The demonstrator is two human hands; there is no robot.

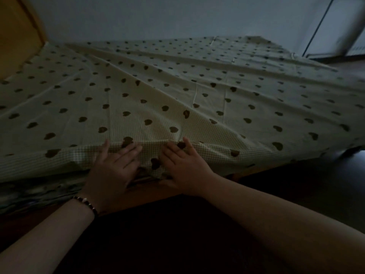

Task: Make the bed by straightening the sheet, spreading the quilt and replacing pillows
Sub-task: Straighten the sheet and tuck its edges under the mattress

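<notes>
The pale checked sheet [177, 91] with dark heart prints covers the bed across the middle of the frame, creased in long folds that fan up from its near edge, where both hands lie flat with fingers straight, pressing the draped cloth. The left hand [112, 171], with a beaded bracelet [87, 202] on its wrist, sits just beside the right hand [185, 167] at lower centre. The dim light blurs the striped layer [39, 192] under the sheet at lower left, and the yellow headboard [17, 36] is cut off at upper left.
</notes>
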